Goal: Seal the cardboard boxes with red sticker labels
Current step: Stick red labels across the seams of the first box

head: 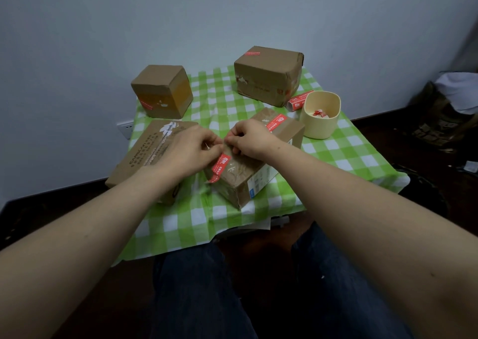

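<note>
**Label hangs down-left from the pinch, over the box's near corner**

On the checked cloth closest to the person stands the middle box, set cornerwise, with one corner pointing at the lap. A red sticker label runs across its taped top. Its long axis slants from the fingers down and left to the near-left edge, where its lower end curls over the side. Both hands meet at its upper end. The left hand and right hand have fingertips curled together, pinching there (whether on the label or its backing, I cannot tell). Neither hand is clearly nearer. Pressing it flat would likely mean stroking down that slant.

The label is bright red with white print. A second one already crosses the box's far end.

Farther back lie a flat box, a cream cup and two labelled boxes.
</note>
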`<state>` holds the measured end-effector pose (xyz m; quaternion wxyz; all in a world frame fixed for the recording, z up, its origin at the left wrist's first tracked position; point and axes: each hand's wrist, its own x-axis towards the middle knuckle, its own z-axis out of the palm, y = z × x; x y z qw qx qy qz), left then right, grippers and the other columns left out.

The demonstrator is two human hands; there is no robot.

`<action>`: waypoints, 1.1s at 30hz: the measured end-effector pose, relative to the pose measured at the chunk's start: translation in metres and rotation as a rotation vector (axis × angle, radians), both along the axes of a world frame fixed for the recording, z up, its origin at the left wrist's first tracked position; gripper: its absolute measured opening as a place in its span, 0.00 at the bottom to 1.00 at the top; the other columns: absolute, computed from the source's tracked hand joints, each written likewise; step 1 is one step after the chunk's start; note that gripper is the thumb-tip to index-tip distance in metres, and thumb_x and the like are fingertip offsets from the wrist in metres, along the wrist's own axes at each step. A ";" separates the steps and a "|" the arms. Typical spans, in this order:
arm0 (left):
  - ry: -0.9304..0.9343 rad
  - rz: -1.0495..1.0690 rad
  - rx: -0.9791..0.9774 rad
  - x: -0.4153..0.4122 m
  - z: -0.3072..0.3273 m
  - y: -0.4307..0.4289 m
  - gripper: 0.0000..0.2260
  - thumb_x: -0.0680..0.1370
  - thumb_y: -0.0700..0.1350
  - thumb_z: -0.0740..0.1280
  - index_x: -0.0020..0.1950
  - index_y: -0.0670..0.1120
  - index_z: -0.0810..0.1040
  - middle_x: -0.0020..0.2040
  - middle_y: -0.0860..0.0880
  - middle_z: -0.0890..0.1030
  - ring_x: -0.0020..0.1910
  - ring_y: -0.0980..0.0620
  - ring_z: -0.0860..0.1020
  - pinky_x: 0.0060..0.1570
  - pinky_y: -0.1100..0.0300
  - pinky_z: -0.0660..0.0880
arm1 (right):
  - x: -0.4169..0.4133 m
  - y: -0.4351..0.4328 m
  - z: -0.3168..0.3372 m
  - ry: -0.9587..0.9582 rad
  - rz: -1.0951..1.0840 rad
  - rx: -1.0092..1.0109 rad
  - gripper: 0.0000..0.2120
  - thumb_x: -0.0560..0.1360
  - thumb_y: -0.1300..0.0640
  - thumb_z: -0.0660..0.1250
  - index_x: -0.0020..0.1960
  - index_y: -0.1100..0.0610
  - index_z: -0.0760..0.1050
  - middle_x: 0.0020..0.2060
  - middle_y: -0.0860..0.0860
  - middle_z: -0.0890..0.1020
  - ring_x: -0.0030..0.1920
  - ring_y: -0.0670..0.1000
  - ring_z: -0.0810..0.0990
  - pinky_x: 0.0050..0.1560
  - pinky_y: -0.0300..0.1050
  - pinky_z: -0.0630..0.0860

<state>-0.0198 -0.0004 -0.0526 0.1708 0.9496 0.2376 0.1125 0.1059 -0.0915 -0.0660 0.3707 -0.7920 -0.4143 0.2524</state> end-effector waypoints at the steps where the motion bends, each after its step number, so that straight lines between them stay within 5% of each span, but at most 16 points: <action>1: -0.023 0.006 -0.017 -0.001 0.001 0.001 0.10 0.74 0.51 0.69 0.52 0.49 0.82 0.48 0.51 0.77 0.48 0.52 0.75 0.48 0.54 0.73 | 0.000 0.000 0.000 -0.001 0.001 0.001 0.06 0.78 0.59 0.62 0.48 0.58 0.77 0.32 0.47 0.76 0.37 0.47 0.75 0.45 0.43 0.72; 13: 0.051 -0.088 0.042 0.003 -0.001 -0.003 0.07 0.75 0.46 0.69 0.50 0.46 0.82 0.42 0.53 0.72 0.44 0.53 0.71 0.44 0.60 0.66 | -0.001 -0.002 0.003 -0.007 0.021 0.023 0.09 0.78 0.60 0.61 0.52 0.61 0.79 0.33 0.47 0.76 0.42 0.50 0.76 0.50 0.46 0.75; 16: 0.107 -0.151 0.160 0.003 -0.001 -0.003 0.09 0.78 0.47 0.66 0.52 0.42 0.80 0.46 0.47 0.74 0.48 0.49 0.73 0.46 0.58 0.67 | 0.001 -0.009 0.006 -0.205 0.052 0.082 0.10 0.78 0.60 0.62 0.55 0.60 0.79 0.47 0.53 0.81 0.50 0.53 0.78 0.56 0.47 0.73; 20: 0.117 -0.166 0.193 0.001 -0.003 -0.003 0.10 0.78 0.47 0.64 0.51 0.41 0.78 0.48 0.43 0.75 0.51 0.44 0.74 0.49 0.53 0.69 | 0.005 -0.016 -0.005 -0.555 0.203 0.015 0.15 0.79 0.56 0.60 0.63 0.56 0.76 0.63 0.54 0.75 0.64 0.56 0.71 0.64 0.48 0.66; 27: 0.092 -0.138 0.184 0.001 -0.005 -0.006 0.09 0.79 0.47 0.63 0.49 0.42 0.78 0.46 0.48 0.72 0.51 0.46 0.73 0.45 0.58 0.65 | 0.005 -0.016 -0.018 -0.674 0.302 -0.086 0.17 0.81 0.53 0.52 0.67 0.55 0.70 0.66 0.55 0.72 0.68 0.54 0.66 0.69 0.47 0.52; 33: 0.116 -0.139 0.169 0.002 -0.006 -0.003 0.09 0.79 0.48 0.62 0.50 0.43 0.77 0.47 0.48 0.72 0.51 0.47 0.73 0.47 0.57 0.66 | 0.004 -0.016 -0.020 -0.649 0.304 -0.079 0.18 0.82 0.53 0.52 0.70 0.54 0.68 0.69 0.54 0.69 0.72 0.54 0.62 0.72 0.47 0.50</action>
